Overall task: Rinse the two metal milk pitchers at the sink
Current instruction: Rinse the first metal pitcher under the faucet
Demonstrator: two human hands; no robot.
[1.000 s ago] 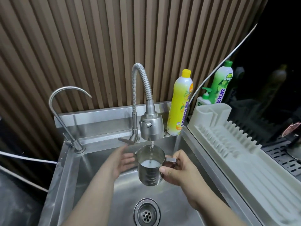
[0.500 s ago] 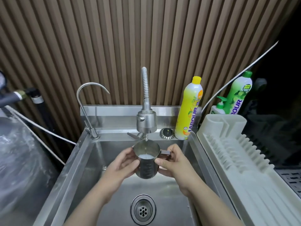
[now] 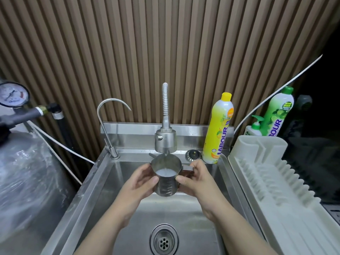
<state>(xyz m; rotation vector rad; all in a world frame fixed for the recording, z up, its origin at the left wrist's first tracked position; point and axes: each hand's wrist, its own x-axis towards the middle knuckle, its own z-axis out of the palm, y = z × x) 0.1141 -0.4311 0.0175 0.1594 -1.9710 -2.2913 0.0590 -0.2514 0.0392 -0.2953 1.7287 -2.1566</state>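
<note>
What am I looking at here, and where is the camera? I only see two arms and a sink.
There is no machine: a person wears a camera on the head, looking forward and down, so you see their own arms. This one picture shows a steel sink with a drain at the bottom. Both hands hold one metal milk pitcher upright under the flexible faucet; a thin stream runs into it and cloudy water sits inside. The left hand wraps the body, and the right hand holds the handle side. Behind stand a yellow dish soap bottle and a green one. A white drying rack lies to the right. A second pitcher is not visible.
</note>
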